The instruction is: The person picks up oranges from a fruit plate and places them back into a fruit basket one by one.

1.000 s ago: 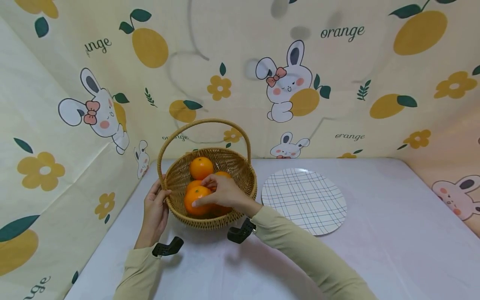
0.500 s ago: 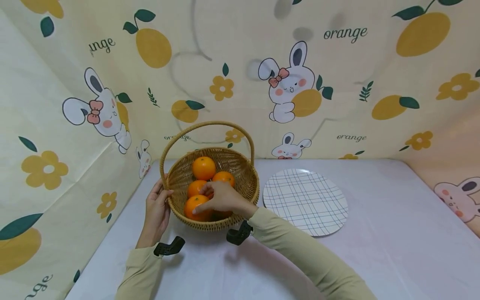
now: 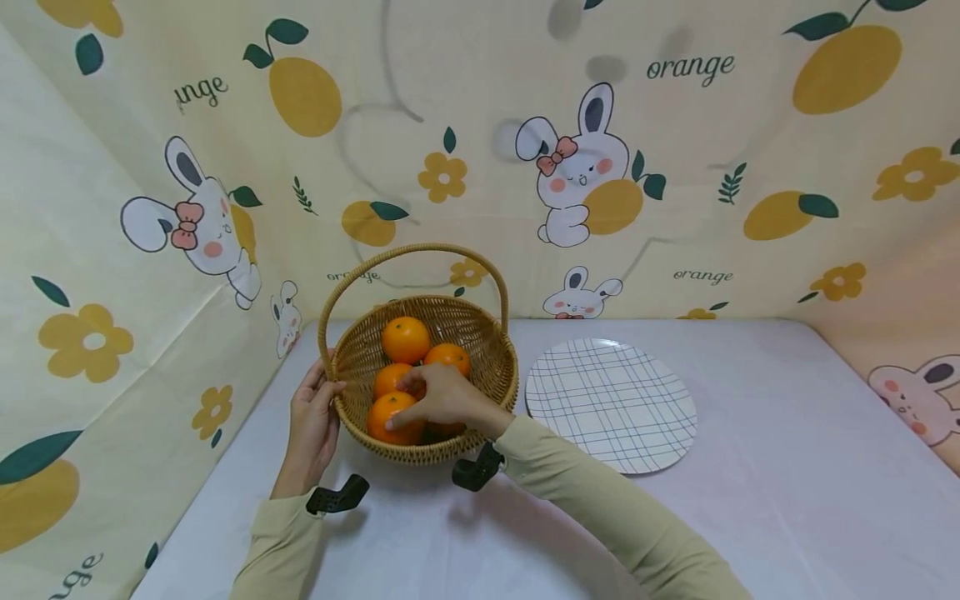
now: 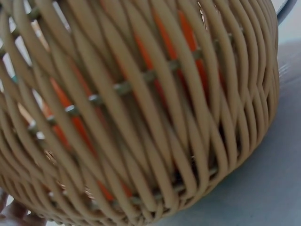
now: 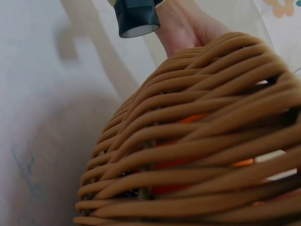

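In the head view a wicker basket (image 3: 423,454) with a tall hooped handle stands tilted toward me on the table, with several oranges inside. My left hand (image 3: 309,425) grips its left rim near the handle's foot. My right hand (image 3: 450,398) reaches over the front right rim and holds the front orange (image 3: 393,418), its thumb on the near side. Another orange (image 3: 406,339) lies behind, and one more orange (image 3: 448,357) sits to the right. The right fingers partly hide the fruit beneath. Both wrist views show mostly the basket's weave (image 4: 141,103), with orange showing through the gaps.
A round white plate (image 3: 611,404) with a blue grid pattern lies right of the basket on the white tabletop (image 3: 780,467). Behind stands a cloth backdrop (image 3: 480,100) printed with rabbits and oranges. Black wrist cameras sit on both wrists.
The head view has shifted slightly. My right hand has edged a little lower and left relative to the basket, showing more of the right-hand orange. My left hand keeps its grip on the rim.
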Available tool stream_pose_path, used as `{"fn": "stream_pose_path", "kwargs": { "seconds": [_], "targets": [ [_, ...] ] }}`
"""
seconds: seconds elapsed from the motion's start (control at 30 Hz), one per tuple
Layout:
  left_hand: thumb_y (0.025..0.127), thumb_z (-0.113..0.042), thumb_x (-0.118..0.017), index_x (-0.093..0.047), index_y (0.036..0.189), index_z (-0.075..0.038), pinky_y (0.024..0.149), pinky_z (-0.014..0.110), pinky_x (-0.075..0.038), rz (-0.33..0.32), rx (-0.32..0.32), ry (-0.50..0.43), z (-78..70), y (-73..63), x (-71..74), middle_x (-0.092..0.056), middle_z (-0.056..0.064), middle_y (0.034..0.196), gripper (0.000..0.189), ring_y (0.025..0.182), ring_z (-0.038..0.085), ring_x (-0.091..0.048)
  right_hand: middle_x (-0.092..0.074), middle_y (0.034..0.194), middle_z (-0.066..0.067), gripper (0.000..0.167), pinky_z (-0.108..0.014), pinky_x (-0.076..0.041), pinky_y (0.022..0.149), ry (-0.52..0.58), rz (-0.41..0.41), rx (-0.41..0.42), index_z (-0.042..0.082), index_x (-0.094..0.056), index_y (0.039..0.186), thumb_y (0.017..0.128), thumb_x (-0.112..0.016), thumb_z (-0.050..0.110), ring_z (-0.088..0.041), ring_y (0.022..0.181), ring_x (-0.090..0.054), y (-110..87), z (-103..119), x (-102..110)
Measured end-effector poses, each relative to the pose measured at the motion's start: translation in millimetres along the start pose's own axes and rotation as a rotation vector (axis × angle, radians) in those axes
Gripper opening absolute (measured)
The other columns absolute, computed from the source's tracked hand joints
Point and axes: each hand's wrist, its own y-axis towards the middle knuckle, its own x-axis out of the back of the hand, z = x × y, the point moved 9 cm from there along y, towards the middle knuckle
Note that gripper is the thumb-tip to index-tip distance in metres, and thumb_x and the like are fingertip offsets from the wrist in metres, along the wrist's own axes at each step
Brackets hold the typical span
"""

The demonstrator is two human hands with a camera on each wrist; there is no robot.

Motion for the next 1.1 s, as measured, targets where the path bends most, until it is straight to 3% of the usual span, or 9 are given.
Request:
{"fn": "stream_pose_path", "kwargs": {
  "seconds": [0.4,0.77,1.1],
  "targets": [
    [0.096,0.011,-0.036,-0.028,0.149,0.002,0.103,0.031,-0.036,0.023,-0.012,0.004,-4.6,1.9,-1.8,-0.031,0.015,0.149,0.055,0.129,0.023,-0.035,-0.063,0.102,0.003,0.051,-0.028,-0.046,0.081,0.024,-0.008,0.019,0.009,-0.066,0.113,0.073,-0.086,0.033,-0.014,0.093,-0.056,1.9,1.9,5.3],
    [0.097,0.01,-0.038,-0.03,0.148,0.002,0.098,0.029,-0.041,0.014,0.018,0.016,2.0,-0.1,-0.1,-0.034,0.014,0.145,0.052,0.123,0.021,-0.039,-0.064,0.1,0.001,0.044,-0.027,-0.046,0.082,0.03,0.004,0.018,0.008,-0.068,0.11,0.074,-0.086,0.025,-0.019,0.098,-0.058,-1.0,-1.9,4.6],
    [0.098,0.008,-0.039,-0.03,0.148,0.001,0.097,0.028,-0.042,0.015,0.012,0.034,0.1,-0.9,1.3,-0.033,0.015,0.146,0.052,0.126,0.023,-0.038,-0.064,0.098,0.002,0.042,-0.027,-0.047,0.082,0.041,0.017,0.008,0.01,-0.068,0.108,0.073,-0.087,0.023,-0.016,0.097,-0.058,1.3,-2.7,4.1]
  ]
}}
